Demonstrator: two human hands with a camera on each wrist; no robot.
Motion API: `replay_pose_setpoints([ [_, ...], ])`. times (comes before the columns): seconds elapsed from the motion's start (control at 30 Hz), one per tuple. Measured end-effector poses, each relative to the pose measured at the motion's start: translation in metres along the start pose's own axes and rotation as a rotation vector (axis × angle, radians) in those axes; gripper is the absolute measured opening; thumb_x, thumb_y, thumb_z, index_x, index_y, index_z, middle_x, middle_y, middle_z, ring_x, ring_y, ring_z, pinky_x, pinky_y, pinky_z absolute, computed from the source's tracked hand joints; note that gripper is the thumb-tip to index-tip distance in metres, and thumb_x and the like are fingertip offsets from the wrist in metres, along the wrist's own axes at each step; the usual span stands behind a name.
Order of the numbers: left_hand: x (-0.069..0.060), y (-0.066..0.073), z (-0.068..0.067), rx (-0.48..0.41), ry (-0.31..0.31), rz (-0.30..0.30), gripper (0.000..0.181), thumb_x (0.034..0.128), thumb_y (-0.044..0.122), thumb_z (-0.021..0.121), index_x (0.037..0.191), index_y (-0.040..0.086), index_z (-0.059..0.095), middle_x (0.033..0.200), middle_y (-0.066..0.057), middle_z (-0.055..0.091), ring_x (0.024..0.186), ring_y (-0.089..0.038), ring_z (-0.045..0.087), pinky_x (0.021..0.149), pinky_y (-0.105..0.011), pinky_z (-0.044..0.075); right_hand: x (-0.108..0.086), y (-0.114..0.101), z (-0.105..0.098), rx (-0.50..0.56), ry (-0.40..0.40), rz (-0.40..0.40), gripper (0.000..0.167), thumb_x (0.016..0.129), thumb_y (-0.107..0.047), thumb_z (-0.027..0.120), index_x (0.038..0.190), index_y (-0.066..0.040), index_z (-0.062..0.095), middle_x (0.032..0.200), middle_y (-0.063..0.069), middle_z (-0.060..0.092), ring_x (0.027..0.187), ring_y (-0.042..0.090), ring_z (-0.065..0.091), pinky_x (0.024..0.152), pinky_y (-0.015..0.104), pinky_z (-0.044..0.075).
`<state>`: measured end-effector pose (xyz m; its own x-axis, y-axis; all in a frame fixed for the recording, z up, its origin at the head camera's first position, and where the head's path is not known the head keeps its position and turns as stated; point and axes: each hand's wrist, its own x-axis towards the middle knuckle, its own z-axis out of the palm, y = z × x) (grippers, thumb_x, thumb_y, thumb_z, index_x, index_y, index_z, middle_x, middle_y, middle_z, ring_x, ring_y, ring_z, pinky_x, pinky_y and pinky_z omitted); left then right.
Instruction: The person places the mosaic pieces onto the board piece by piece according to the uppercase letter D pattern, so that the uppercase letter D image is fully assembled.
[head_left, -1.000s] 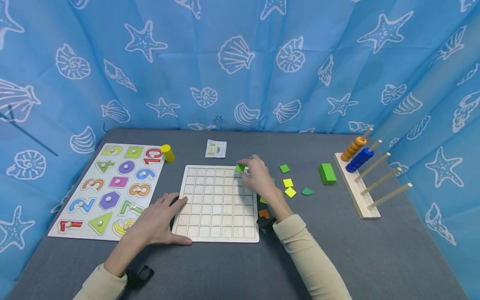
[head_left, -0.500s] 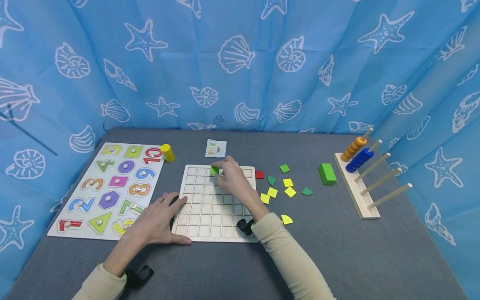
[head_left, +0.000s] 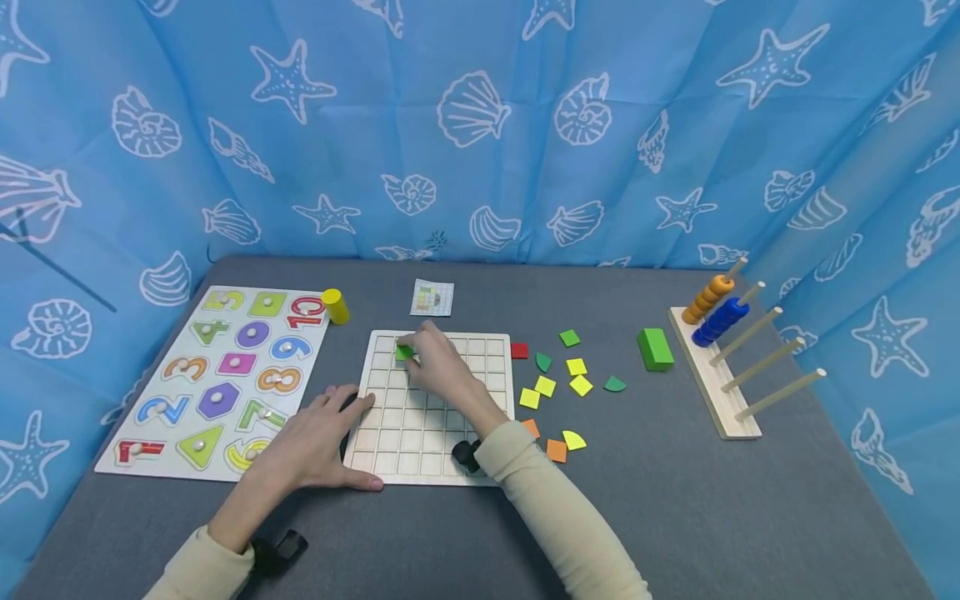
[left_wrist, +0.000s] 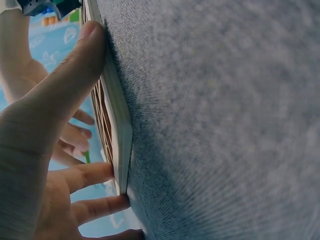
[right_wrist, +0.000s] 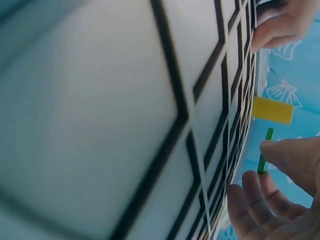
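A person's right grip (head_left: 442, 367) pinches a green tile (head_left: 403, 352) over the far left of a wooden grid board (head_left: 408, 437), left grip (head_left: 318, 440) spread wide against its edge; visible cells look unfilled, loose tiles (head_left: 545, 386) lying alongside.

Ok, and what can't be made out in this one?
- Card, head view: printed pattern too small to read.
- Grid board, head view: some cells hidden by the right hand.
- Board's nearest cells, right wrist view: blurred.
- Left sleeve, head view: cut off by the bottom edge.
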<state>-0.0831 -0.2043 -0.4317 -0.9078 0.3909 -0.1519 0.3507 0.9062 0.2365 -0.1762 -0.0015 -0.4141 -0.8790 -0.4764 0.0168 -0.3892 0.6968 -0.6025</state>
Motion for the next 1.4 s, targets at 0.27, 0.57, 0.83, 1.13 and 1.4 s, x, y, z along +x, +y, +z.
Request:
replay_pose_setpoints([
  [0.27,0.000,0.001,-0.002,0.015,-0.007,0.000,0.117,0.0594,0.081,0.080,0.148,0.010,0.052,0.151,-0.024,0.048,0.136,-0.057,0.047,0.101,-0.070,0.047,0.005,-0.004,0.006,-0.050,-0.031,-0.012,0.033,0.095,0.004,0.063,0.126,-0.003,0.072,0.119,0.016,0.067,0.101,0.022,0.064,0.078,0.028,0.056],
  [0.57,0.000,0.001,-0.002,0.013,-0.020,-0.006,0.118,0.0595,0.081,0.081,0.149,0.010,0.052,0.152,-0.024,0.046,0.137,-0.057,0.046,0.102,-0.070,0.046,0.006,-0.004,0.011,-0.100,-0.035,0.039,0.032,0.093,0.000,0.068,0.125,-0.005,0.073,0.116,0.012,0.067,0.099,0.021,0.064,0.084,0.032,0.057],
  [0.83,0.000,0.002,-0.002,0.014,-0.018,-0.001,0.118,0.0595,0.081,0.081,0.149,0.009,0.051,0.152,-0.024,0.046,0.137,-0.058,0.046,0.101,-0.070,0.047,0.006,-0.006,0.010,-0.118,-0.043,0.015,0.028,0.094,-0.001,0.068,0.121,-0.004,0.075,0.115,0.012,0.068,0.098,0.021,0.066,0.082,0.030,0.058],
  [1.13,0.000,0.002,-0.002,0.018,-0.016,0.000,0.118,0.0599,0.081,0.080,0.149,0.010,0.051,0.152,-0.024,0.046,0.137,-0.058,0.046,0.101,-0.070,0.047,0.005,-0.009,0.007,-0.163,-0.096,0.021,0.031,0.095,-0.001,0.065,0.125,-0.005,0.073,0.116,0.012,0.065,0.090,0.019,0.062,0.078,0.028,0.055],
  [1.4,0.000,0.002,-0.003,0.008,-0.036,-0.013,0.120,0.0596,0.083,0.078,0.150,0.010,0.050,0.154,-0.024,0.045,0.138,-0.058,0.044,0.102,-0.071,0.046,0.005,-0.013,0.005,-0.251,-0.158,0.019,0.026,0.094,-0.001,0.066,0.118,-0.007,0.076,0.122,0.010,0.063,0.087,0.018,0.057,0.074,0.028,0.053],
])
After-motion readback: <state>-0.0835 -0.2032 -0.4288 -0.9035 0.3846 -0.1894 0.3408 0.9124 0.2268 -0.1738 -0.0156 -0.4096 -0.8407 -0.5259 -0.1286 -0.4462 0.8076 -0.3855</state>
